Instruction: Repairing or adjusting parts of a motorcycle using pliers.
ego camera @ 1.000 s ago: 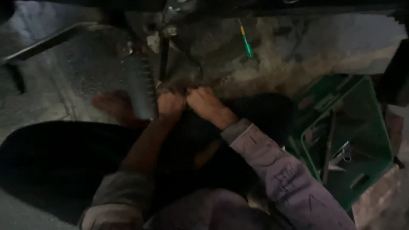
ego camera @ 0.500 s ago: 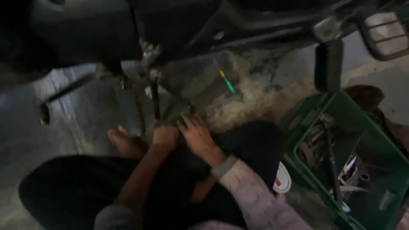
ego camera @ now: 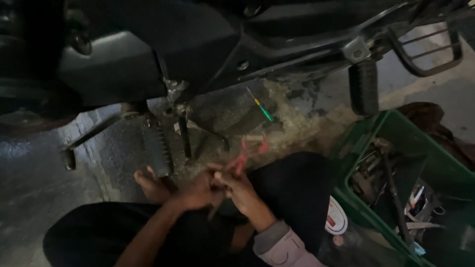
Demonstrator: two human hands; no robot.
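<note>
Both hands, left hand (ego camera: 200, 193) and right hand (ego camera: 237, 190), are pressing together on red-handled pliers (ego camera: 246, 154) (grip blurred, jaw hidden) low over the lap beside the motorcycle footpeg (ego camera: 157, 148), likely for leverage, green tool crate (ego camera: 410, 188) sitting near the right.

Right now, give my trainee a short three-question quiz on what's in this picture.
1. True or false: the red-handled pliers are held where the left hand and right hand meet.
2. Which side of the person is the green crate on?
3. The green-handled screwdriver lies: A in the crate, B on the ground under the motorcycle, C in a hand.

Key: 1 true; 2 right; 3 B.
</note>
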